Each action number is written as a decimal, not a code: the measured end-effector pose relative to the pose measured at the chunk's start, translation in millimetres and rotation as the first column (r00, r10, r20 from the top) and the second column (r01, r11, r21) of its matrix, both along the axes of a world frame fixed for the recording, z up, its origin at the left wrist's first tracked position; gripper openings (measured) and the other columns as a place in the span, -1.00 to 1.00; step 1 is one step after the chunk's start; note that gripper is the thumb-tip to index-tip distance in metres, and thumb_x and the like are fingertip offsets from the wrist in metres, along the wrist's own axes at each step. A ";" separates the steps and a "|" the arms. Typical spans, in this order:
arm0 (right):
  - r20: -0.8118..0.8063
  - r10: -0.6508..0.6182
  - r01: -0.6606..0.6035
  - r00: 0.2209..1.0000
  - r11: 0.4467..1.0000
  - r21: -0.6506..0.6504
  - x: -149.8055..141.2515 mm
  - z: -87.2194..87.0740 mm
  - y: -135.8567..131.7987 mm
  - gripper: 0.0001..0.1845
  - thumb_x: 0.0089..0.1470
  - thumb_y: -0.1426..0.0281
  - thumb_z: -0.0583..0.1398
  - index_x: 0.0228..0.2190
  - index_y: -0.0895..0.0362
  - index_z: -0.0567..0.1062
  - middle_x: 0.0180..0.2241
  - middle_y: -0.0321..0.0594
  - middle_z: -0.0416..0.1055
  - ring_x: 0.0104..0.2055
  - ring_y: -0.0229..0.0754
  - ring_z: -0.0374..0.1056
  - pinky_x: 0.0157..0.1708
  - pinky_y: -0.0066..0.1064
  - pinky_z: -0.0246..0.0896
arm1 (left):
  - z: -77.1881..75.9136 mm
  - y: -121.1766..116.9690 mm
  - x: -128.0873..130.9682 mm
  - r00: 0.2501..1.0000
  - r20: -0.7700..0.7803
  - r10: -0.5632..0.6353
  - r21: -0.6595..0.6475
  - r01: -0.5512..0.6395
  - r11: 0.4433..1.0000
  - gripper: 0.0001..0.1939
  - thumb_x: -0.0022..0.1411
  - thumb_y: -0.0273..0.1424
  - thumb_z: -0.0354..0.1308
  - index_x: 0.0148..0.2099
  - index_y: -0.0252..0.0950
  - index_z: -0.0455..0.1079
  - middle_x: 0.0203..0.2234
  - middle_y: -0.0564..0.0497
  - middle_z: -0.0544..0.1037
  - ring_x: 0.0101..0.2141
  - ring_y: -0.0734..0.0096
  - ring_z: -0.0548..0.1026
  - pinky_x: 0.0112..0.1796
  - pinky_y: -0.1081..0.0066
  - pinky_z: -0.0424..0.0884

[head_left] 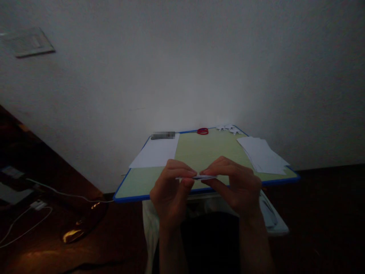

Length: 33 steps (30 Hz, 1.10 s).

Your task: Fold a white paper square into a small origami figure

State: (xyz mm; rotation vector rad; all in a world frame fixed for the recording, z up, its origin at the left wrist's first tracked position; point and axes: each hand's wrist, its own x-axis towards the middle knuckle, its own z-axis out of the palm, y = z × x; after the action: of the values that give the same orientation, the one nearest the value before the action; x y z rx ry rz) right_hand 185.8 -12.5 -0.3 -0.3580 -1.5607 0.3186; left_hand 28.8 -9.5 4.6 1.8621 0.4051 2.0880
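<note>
Between my two hands, above the near edge of the table, is a small piece of folded white paper [203,177], seen nearly edge-on. My left hand [172,190] pinches its left end between thumb and fingers. The right end lies between the thumb and fingers of my right hand [235,184]. A thin dark gap shows along the paper's edge. My fingers cover much of it, so its full shape is hidden.
The green table [205,152] has a blue rim. On it lie a white sheet [156,154], a blurred dark object [163,135], red-handled scissors [202,131], several small folded white paper pieces [229,128] and a stack of white paper [262,154]. A white cable [68,193] runs at left.
</note>
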 end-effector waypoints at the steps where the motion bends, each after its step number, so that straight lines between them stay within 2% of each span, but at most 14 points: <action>1: 0.012 0.002 -0.002 1.000 1.000 -0.006 0.2 0.3 -0.1 -0.71 0.09 0.61 0.38 -0.17 0.05 0.63 -0.30 -0.24 0.63 -0.28 -0.13 0.52 -0.30 -0.20 0.42 | 0.7 0.1 0.2 1.000 0.007 0.005 0.011 -0.005 1.000 -0.96 0.34 -0.41 0.26 -0.22 -0.25 0.51 -0.42 0.01 0.52 -0.33 0.35 0.48 -0.28 0.35 0.41; 7: 0.035 0.023 -0.024 0.999 1.000 0.003 -3.0 1.1 -0.4 -0.70 0.10 0.62 0.37 -0.16 0.05 0.63 -0.29 -0.22 0.63 -0.27 -0.13 0.52 -0.29 -0.20 0.42 | 0.9 2.2 0.2 0.998 0.029 0.054 0.036 -0.055 0.998 -0.91 0.35 -0.40 0.26 -0.27 -0.24 0.50 -0.47 0.03 0.53 -0.37 0.36 0.48 -0.30 0.34 0.41; 12: 0.018 0.019 -0.019 1.000 0.999 -0.033 -2.7 0.5 1.2 -0.71 0.11 0.60 0.38 -0.17 0.04 0.62 -0.30 -0.25 0.61 -0.27 -0.15 0.52 -0.28 -0.22 0.42 | -0.9 3.7 -4.7 0.999 -0.016 -0.046 0.020 0.047 0.999 -0.83 0.31 -0.24 0.31 -0.15 -0.23 0.54 -0.38 -0.01 0.58 -0.31 0.31 0.50 -0.27 0.31 0.42; 14: 0.034 0.006 -0.005 0.999 0.999 -0.043 -2.2 0.4 1.9 -0.73 0.12 0.58 0.38 -0.18 0.03 0.62 -0.32 -0.28 0.61 -0.28 -0.18 0.51 -0.28 -0.25 0.41 | -0.7 4.0 -7.2 0.996 -0.067 -0.062 -0.009 0.062 0.998 -0.81 0.25 -0.30 0.37 -0.11 -0.23 0.56 -0.35 -0.02 0.59 -0.29 0.32 0.51 -0.27 0.32 0.41; 17: 0.060 -0.028 0.033 0.998 0.996 -0.081 -3.1 -0.1 2.7 -0.73 0.13 0.54 0.38 -0.15 -0.01 0.62 -0.31 -0.32 0.61 -0.28 -0.20 0.51 -0.26 -0.28 0.40 | -0.8 5.1 -9.5 0.995 -0.100 -0.028 -0.031 0.025 0.999 -0.86 0.22 -0.53 0.37 -0.18 -0.23 0.57 -0.36 0.02 0.58 -0.30 0.36 0.50 -0.27 0.36 0.40; 19: 0.046 -0.075 0.080 0.996 0.988 -0.129 -5.2 -1.1 3.6 -0.64 0.11 0.49 0.41 -0.06 -0.05 0.61 -0.28 -0.33 0.61 -0.25 -0.19 0.52 -0.19 -0.27 0.41 | -2.5 7.0 -9.8 0.997 -0.083 0.000 -0.052 -0.004 0.999 -0.86 0.22 -0.59 0.34 -0.22 -0.24 0.55 -0.37 0.03 0.57 -0.30 0.38 0.49 -0.27 0.37 0.39; 21: 0.001 -0.124 0.122 0.992 0.977 -0.175 -7.6 -2.4 5.0 -0.55 0.10 0.46 0.42 0.01 -0.10 0.58 -0.27 -0.34 0.60 -0.22 -0.18 0.51 -0.12 -0.26 0.41 | -5.9 9.9 -9.7 0.997 -0.069 0.024 -0.106 -0.032 0.994 -0.87 0.24 -0.58 0.32 -0.22 -0.24 0.54 -0.36 0.04 0.55 -0.29 0.39 0.48 -0.26 0.38 0.38; 26: -0.086 -0.152 0.129 0.985 0.965 -0.229 -8.5 -4.2 9.5 -0.58 0.16 0.46 0.38 0.02 -0.13 0.58 -0.26 -0.32 0.59 -0.23 -0.18 0.51 -0.15 -0.27 0.41 | -15.1 17.9 -9.9 0.985 -0.170 0.004 -0.270 -0.051 0.961 -0.91 0.27 -0.52 0.32 -0.22 -0.24 0.50 -0.33 0.03 0.53 -0.26 0.37 0.48 -0.19 0.35 0.39; 33: -0.019 -0.125 0.119 0.992 0.974 -0.193 0.2 -5.1 11.4 -0.56 0.13 0.47 0.40 0.02 -0.11 0.58 -0.25 -0.33 0.62 -0.22 -0.17 0.54 -0.12 -0.26 0.42 | -14.7 18.4 -11.0 0.972 -0.233 -0.042 -0.311 -0.034 0.950 -0.91 0.29 -0.48 0.30 -0.15 -0.23 0.48 -0.27 -0.02 0.53 -0.21 0.32 0.49 -0.13 0.30 0.39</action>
State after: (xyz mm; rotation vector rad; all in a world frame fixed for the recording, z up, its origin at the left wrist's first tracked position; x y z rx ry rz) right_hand 186.0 -1.1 -5.4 -0.5942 -1.4736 0.3776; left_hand 17.8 8.9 -10.1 1.9148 0.7429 1.6812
